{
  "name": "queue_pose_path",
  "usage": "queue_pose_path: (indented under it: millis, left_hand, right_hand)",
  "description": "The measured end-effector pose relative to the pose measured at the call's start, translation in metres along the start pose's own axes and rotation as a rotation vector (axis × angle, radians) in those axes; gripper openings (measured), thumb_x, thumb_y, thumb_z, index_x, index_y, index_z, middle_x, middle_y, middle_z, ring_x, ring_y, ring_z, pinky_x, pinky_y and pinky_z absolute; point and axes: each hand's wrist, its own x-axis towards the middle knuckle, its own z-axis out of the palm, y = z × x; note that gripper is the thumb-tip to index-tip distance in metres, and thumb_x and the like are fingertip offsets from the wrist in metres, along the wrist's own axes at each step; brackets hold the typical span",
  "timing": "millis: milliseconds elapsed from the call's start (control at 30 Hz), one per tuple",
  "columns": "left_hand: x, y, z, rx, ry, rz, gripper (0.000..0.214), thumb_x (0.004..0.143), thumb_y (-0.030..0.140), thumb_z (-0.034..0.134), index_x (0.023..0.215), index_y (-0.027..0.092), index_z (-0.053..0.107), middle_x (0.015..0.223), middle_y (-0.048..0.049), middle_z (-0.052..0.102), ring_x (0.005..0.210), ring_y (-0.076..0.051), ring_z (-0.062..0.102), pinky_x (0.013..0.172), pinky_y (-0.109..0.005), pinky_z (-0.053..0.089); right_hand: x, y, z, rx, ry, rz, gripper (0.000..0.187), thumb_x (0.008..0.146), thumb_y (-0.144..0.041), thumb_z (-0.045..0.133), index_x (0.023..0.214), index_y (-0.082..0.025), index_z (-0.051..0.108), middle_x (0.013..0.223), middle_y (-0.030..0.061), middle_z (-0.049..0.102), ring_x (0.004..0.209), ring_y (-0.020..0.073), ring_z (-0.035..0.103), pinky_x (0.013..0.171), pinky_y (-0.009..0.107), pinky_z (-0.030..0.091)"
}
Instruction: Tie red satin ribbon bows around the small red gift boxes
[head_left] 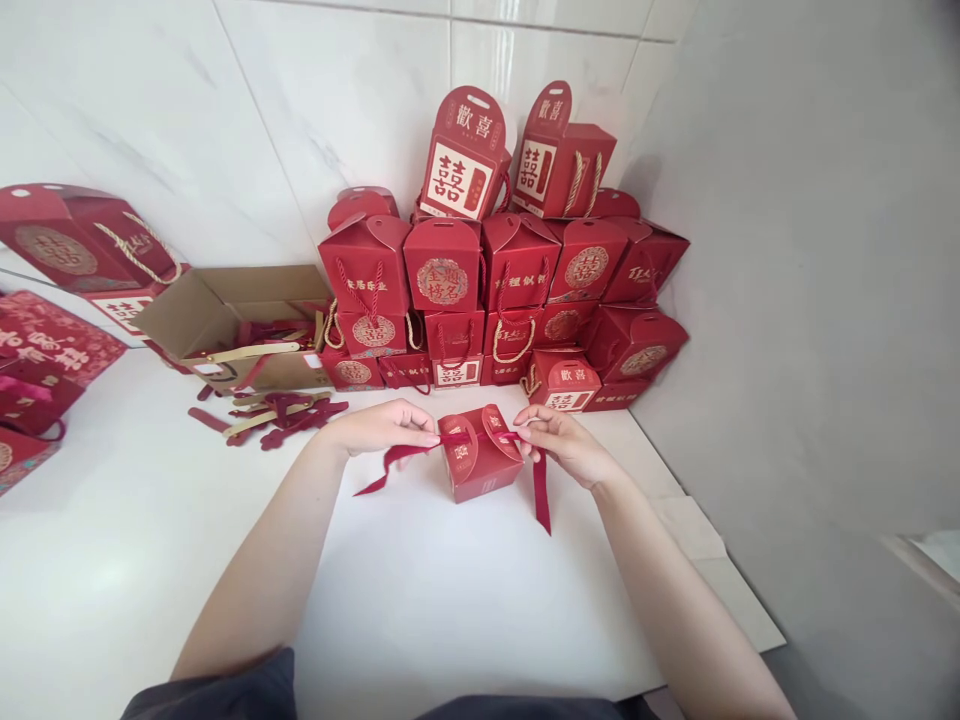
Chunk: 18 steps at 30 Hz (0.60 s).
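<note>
A small red gift box [484, 475] with rounded top flaps stands on the white table in front of me. Through the flaps at its top runs a dark red ribbon [543, 495], stretched sideways. My left hand [394, 428] pinches the ribbon at the box's left side, and one loose tail hangs from that hand towards the table. On the other side my right hand [559, 440] pinches the ribbon too, its tail dangling below the fingers. Both hands are closed, close to the box top.
Behind the box, red gift boxes [442, 265] are stacked against the tiled wall. Left of them stands an open cardboard carton [236, 285] holding ribbons, with loose ribbon strips [274, 415] before it. More red boxes [64, 240] sit far left. A grey wall [795, 280] rises at right.
</note>
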Motion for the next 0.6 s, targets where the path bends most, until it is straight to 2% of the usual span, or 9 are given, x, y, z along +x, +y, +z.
queue_pose_path:
  millis: [67,133,200,300,467,600]
  left_hand:
    - [-0.003,0.001,-0.003,0.005,0.026,-0.04,0.03,0.082,0.044,0.065,0.076,0.015,0.066,0.054,0.003,0.049,0.044,-0.006,0.04,0.041,-0.019,0.03]
    - [-0.006,0.001,-0.006,0.0,0.019,-0.073,0.032,0.081,0.046,0.065,0.077,0.015,0.066,0.045,0.0057,0.039,0.037,-0.004,0.028,0.035,-0.019,0.018]
    - [-0.007,0.001,-0.008,0.001,-0.007,-0.099,0.033,0.079,0.048,0.067,0.077,0.015,0.067,0.043,0.0061,0.036,0.035,-0.004,0.025,0.034,-0.019,0.014]
    - [-0.006,0.0,-0.008,0.043,-0.022,-0.135,0.032,0.072,0.048,0.073,0.075,0.016,0.069,0.045,0.0054,0.039,0.037,-0.005,0.027,0.034,-0.02,0.016]
    - [-0.001,-0.002,-0.004,0.074,-0.039,-0.203,0.035,0.066,0.047,0.078,0.06,0.016,0.061,0.044,0.0059,0.035,0.038,-0.006,0.027,0.036,-0.021,0.017]
    - [0.002,-0.009,-0.007,0.118,-0.055,-0.193,0.041,0.065,0.047,0.078,0.053,0.016,0.055,0.044,0.0054,0.034,0.041,-0.006,0.027,0.039,-0.023,0.016]
  right_hand:
    - [-0.002,-0.003,-0.002,-0.154,0.074,-0.132,0.033,0.078,-0.041,0.073,0.1,-0.02,0.061,0.073,0.0016,0.069,0.062,0.0146,0.061,0.065,0.031,0.048]
    - [-0.007,-0.007,-0.005,-0.439,0.141,-0.298,0.028,0.082,-0.039,0.069,0.105,-0.022,0.065,0.086,0.0053,0.072,0.075,0.0193,0.065,0.076,0.037,0.051]
    - [-0.011,-0.009,-0.009,-0.812,0.188,-0.465,0.02,0.089,-0.033,0.06,0.105,-0.024,0.069,0.094,0.0075,0.073,0.086,0.0232,0.065,0.084,0.042,0.049]
    - [-0.014,-0.004,-0.013,-1.247,0.258,-0.622,0.029,0.097,-0.021,0.044,0.11,-0.021,0.07,0.092,0.0109,0.072,0.091,0.0254,0.065,0.09,0.044,0.048]
    - [-0.012,0.022,-0.017,-1.535,0.426,-0.734,0.043,0.095,-0.008,0.035,0.132,-0.016,0.058,0.079,0.0091,0.069,0.083,0.0215,0.065,0.1,0.039,0.046]
    - [-0.006,0.035,-0.02,-1.605,0.483,-0.675,0.047,0.09,-0.002,0.036,0.13,-0.013,0.059,0.078,0.0105,0.069,0.084,0.0233,0.065,0.092,0.038,0.049]
